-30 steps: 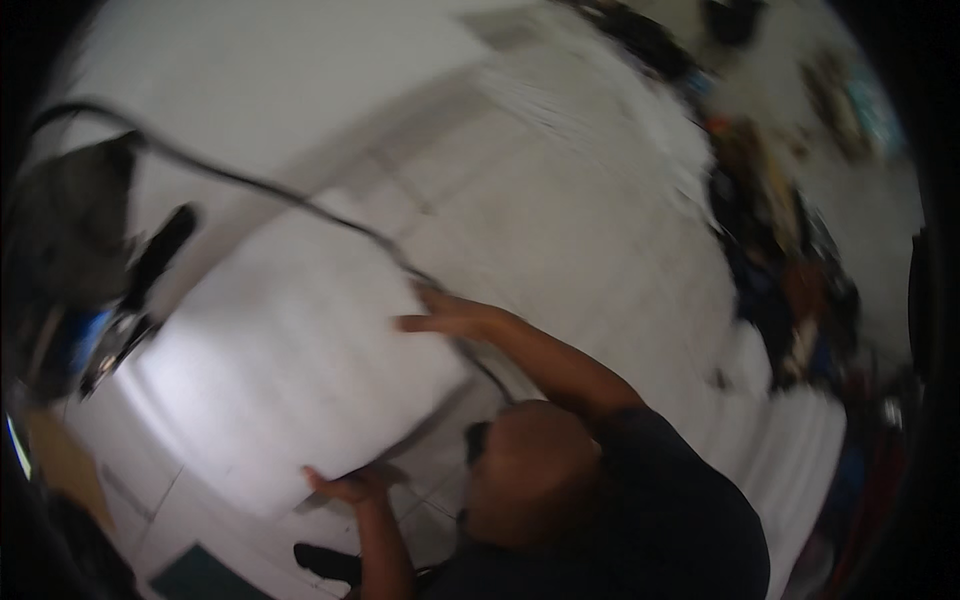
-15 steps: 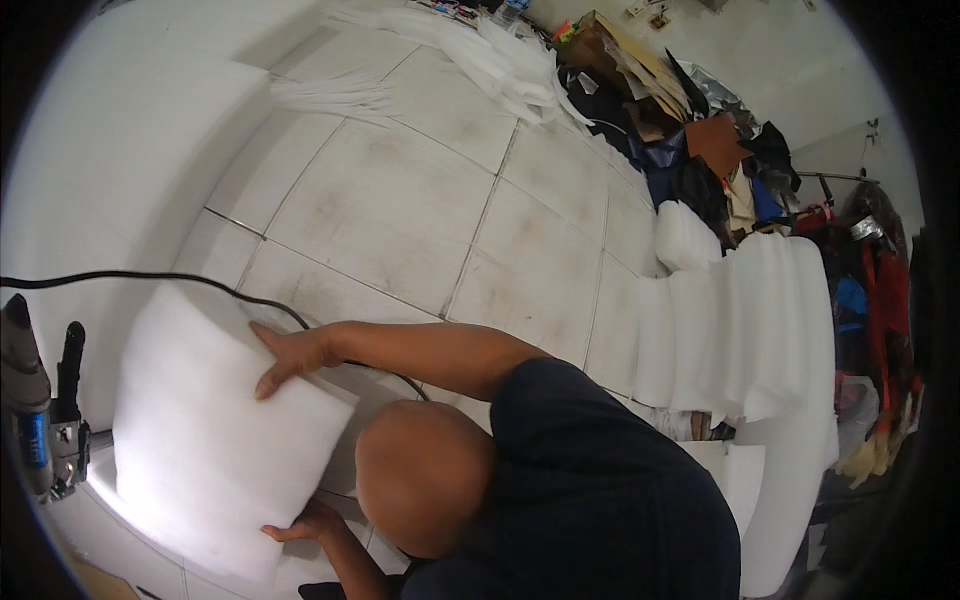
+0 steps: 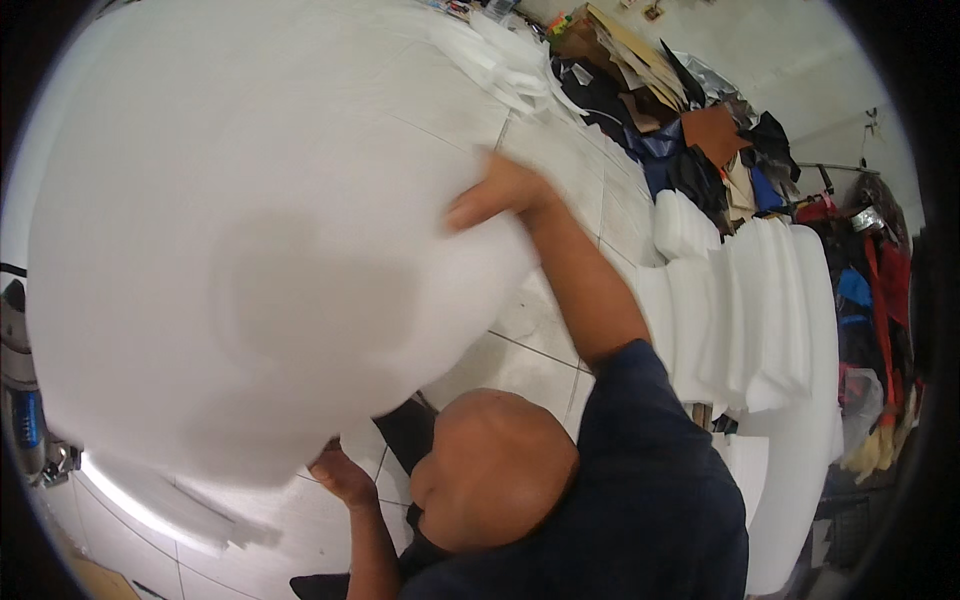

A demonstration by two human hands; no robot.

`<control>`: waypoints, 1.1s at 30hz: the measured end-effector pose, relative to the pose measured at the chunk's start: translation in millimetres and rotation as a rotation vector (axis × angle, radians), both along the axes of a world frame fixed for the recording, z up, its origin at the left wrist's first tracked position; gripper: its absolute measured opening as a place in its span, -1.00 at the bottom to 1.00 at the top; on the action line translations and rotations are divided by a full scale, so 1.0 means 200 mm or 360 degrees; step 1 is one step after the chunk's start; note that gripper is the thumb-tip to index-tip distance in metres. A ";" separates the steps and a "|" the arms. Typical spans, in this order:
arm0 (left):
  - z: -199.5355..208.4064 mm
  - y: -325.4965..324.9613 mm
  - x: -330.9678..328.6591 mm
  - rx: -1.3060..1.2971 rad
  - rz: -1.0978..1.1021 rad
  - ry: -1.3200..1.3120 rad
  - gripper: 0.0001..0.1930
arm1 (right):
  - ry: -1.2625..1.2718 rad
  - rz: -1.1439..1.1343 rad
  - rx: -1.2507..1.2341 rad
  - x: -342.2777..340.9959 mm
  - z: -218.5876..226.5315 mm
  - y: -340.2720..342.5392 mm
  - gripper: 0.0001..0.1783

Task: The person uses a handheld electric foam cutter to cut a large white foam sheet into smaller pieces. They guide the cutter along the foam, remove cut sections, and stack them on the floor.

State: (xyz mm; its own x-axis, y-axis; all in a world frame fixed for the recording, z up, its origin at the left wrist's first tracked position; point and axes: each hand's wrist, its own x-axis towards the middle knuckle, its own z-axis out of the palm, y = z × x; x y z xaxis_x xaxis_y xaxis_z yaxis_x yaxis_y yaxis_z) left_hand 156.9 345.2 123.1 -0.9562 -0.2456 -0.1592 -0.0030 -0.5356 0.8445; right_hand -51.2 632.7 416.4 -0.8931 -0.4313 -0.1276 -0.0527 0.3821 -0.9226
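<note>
Neither of my own hands shows. A person in a dark navy shirt (image 3: 620,490) bends over at the lower middle, seen from above, with a bare head and no camera on it. One hand (image 3: 500,190) of that person grips the right edge of a large white foam sheet (image 3: 180,280), its thumb on the top face. The person's other hand (image 3: 345,475) pinches the sheet's lower edge. Raised off the floor, the sheet fills most of the left half and looks blurred at its right edge. A greyish shadow falls across its middle.
White folded foam sheets (image 3: 750,310) stand stacked at the right. Behind them lies a heap of leather and fabric scraps (image 3: 650,110). A grey-and-black device (image 3: 25,400) with a blue label is at the far left. Pale floor tiles (image 3: 520,370) show below the sheet.
The person has lifted the foam sheet, which now covers much more of the view. The upper hand has moved up and right; the other has shifted slightly right and up.
</note>
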 end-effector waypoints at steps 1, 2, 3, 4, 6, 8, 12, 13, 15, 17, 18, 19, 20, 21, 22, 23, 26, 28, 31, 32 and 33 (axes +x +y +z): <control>0.09 0.04 -0.03 -0.0147 -0.0142 0.0054 -0.38 | 0.0001 -0.0225 0.0017 0.10 0.08 0.18 0.28; 0.14 0.07 -0.06 -0.0298 -0.0274 0.0126 -0.41 | 0.0018 -0.0462 0.0014 0.21 0.16 0.34 0.22; 0.15 0.06 -0.07 -0.0356 -0.0327 0.0109 -0.49 | 0.0048 -0.0701 -0.0040 0.33 0.19 0.50 0.16; 0.15 0.06 -0.08 -0.0405 -0.0389 0.0089 -0.56 | 0.0091 -0.0963 -0.0115 0.47 0.22 0.65 0.10; 0.14 0.02 -0.12 -0.0498 -0.0427 0.0003 -0.72 | 0.0227 -0.1465 -0.0378 0.74 0.18 0.91 0.00; 0.14 -0.01 -0.19 -0.0657 -0.0431 0.0021 -0.74 | 0.0430 -0.1878 -0.0640 1.03 0.11 1.09 -0.10; 0.29 -0.08 -0.45 -0.1308 -0.0397 0.0344 -0.84 | 0.0855 -0.2137 -0.0849 1.48 -0.23 1.23 -0.26; 0.31 -0.11 -0.54 -0.1432 -0.0347 0.0508 -0.84 | 0.0874 -0.2355 -0.0959 1.53 -0.36 1.23 -0.27; 0.40 -0.13 -0.70 -0.1454 -0.0249 0.0705 -0.86 | 0.0800 -0.2700 -0.1165 1.69 -0.63 1.25 -0.27; 0.56 -0.15 -0.83 -0.1547 -0.0362 0.1024 -0.87 | 0.0640 -0.2799 -0.1405 1.82 -0.93 1.31 -0.26; 0.63 -0.17 -0.88 -0.1577 -0.0439 0.1119 -0.86 | 0.0566 -0.2770 -0.1536 1.83 -1.08 1.29 -0.26; 0.69 -0.21 -0.92 -0.1619 -0.0509 0.1211 -0.85 | 0.0521 -0.2846 -0.1656 1.80 -1.19 1.26 -0.27; 0.74 -0.26 -0.94 -0.1659 -0.0579 0.1229 -0.81 | 0.0448 -0.2915 -0.1766 1.77 -1.31 1.21 -0.28; 0.77 -0.31 -0.94 -0.1717 -0.0672 0.1297 -0.79 | 0.0375 -0.2980 -0.1877 1.73 -1.42 1.15 -0.29; 0.79 -0.36 -0.93 -0.1749 -0.0760 0.1364 -0.77 | 0.0318 -0.2950 -0.1847 1.75 -1.47 1.22 -0.27; 0.82 -0.45 -0.91 -0.1812 -0.0813 0.1405 -0.75 | 0.0271 -0.2922 -0.1823 1.79 -1.51 1.27 -0.26; 0.93 -0.71 -0.75 -0.2031 -0.1121 0.1320 -0.74 | -0.0070 -0.2762 -0.1947 1.73 -1.58 1.14 -0.37; 0.94 -0.85 -0.68 -0.1976 -0.1568 0.1122 -0.75 | -0.0156 -0.2700 -0.1847 1.91 -1.47 1.14 -0.15; 0.92 -1.19 -0.48 -0.2193 -0.2232 0.0065 -0.63 | 0.0047 -0.3107 -0.1753 1.87 -1.18 0.90 0.26; 0.81 -1.47 -0.44 -0.2274 -0.2353 -0.0165 -0.56 | 0.0202 -0.3206 -0.1539 1.93 -1.15 0.85 0.21; 0.64 -1.67 -0.34 -0.2290 -0.2451 -0.0432 -0.48 | 0.0324 -0.3214 -0.1305 1.93 -1.16 0.89 0.17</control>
State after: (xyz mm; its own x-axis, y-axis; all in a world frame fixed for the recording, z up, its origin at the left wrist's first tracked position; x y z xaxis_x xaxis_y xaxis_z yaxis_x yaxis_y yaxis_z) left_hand 88.3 10.4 251.8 -0.4517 0.4717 -0.7572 0.1394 0.8757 0.4623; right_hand 335.7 811.5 185.2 -0.0599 0.9430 -0.3273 -0.2884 -0.3303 -0.8988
